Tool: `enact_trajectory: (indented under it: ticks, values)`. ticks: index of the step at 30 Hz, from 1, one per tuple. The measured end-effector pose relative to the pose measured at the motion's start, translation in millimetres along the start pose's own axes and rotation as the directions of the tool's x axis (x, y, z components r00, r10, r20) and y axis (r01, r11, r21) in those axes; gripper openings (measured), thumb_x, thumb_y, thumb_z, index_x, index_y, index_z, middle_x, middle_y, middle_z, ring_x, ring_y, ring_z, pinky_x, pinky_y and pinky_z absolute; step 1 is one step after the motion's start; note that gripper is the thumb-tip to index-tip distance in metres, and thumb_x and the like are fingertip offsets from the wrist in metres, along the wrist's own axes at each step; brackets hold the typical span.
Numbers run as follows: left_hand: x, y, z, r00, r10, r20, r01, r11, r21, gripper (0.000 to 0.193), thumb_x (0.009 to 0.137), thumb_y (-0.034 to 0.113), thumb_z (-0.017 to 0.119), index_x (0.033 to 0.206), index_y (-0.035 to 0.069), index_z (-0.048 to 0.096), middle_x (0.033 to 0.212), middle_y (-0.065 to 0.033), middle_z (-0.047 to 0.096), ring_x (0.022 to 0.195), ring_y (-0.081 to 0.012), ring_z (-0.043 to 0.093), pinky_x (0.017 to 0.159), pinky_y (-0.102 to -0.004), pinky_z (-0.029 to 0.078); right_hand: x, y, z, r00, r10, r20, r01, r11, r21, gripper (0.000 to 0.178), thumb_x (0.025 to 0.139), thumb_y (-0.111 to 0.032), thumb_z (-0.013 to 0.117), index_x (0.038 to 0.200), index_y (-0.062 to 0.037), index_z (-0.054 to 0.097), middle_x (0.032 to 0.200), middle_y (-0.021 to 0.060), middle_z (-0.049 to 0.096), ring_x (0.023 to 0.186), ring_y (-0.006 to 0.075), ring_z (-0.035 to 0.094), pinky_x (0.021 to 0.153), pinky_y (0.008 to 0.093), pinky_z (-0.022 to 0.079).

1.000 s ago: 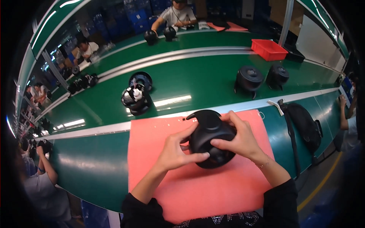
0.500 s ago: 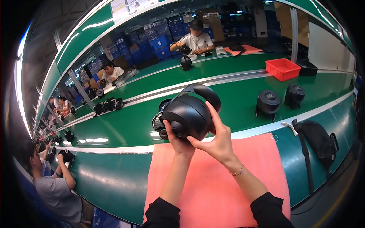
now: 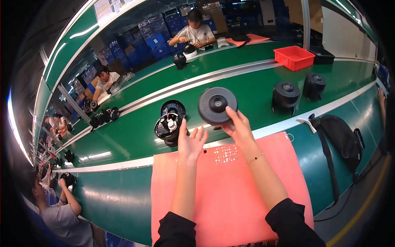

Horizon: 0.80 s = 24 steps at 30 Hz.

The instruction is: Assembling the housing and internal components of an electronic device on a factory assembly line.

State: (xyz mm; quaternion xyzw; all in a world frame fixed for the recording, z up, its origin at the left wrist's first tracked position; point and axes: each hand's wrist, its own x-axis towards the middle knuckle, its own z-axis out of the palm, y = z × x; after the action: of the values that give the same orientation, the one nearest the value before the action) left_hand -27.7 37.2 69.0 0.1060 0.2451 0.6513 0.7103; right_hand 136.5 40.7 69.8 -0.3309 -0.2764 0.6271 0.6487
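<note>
My right hand (image 3: 242, 131) grips a black rounded housing (image 3: 217, 108) by its lower right edge, above the pink mat's far edge. Its ringed circular face with a round centre is turned toward me. My left hand (image 3: 191, 145) is apart from it, palm up with fingers spread and nothing in them. Just beyond those fingers, an opened black unit (image 3: 168, 129) sits on the green bench, with white parts and wires showing inside. On the pink mat (image 3: 230, 197), below both hands, lie rows of small pale dots (image 3: 225, 154), too small to name.
Two black rounded units (image 3: 285, 95) stand on the bench to the right, with a red bin (image 3: 293, 57) behind them. A black bag (image 3: 339, 142) with a strap lies at the right. Co-workers sit across the bench and at the left, where more black units (image 3: 103, 117) are grouped.
My left hand has let go of the black housing. My right hand has moved it slightly right and turned it, so its ringed face shows. The opened unit and the mat's dots are now uncovered.
</note>
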Motion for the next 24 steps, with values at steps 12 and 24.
enact_trajectory:
  ticks: [12, 24]
  values:
    - [60, 31, -89, 0.873, 0.409, -0.266, -0.313, 0.888, 0.338, 0.064, 0.081, 0.027, 0.067, 0.129, 0.009, 0.027, 0.126, -0.0147, 0.038, 0.112, -0.0315, 0.048, 0.085, -0.0396, 0.047, 29, 25, -50, 0.963, 0.074, -0.259, -0.1, 0.991, -0.089, 0.053, 0.082, -0.029, 0.063, 0.122, -0.0067, 0.036, 0.115, 0.0166, 0.048, 0.097, 0.0265, 0.054, 0.078, 0.0427, 0.05]
    - [-6, 84, -38, 0.911, 0.411, -0.022, -0.27, 0.638, 0.722, 0.048, 0.086, 0.028, 0.056, 0.129, 0.007, 0.047, 0.092, -0.0073, 0.061, 0.074, -0.0176, 0.062, 0.056, -0.024, 0.052, -46, 30, 0, 0.556, -0.486, 0.675, 0.589, -0.343, -0.732, 0.064, 0.064, -0.007, 0.065, 0.124, -0.0111, 0.042, 0.121, 0.0118, 0.044, 0.108, 0.0338, 0.034, 0.092, 0.046, 0.03]
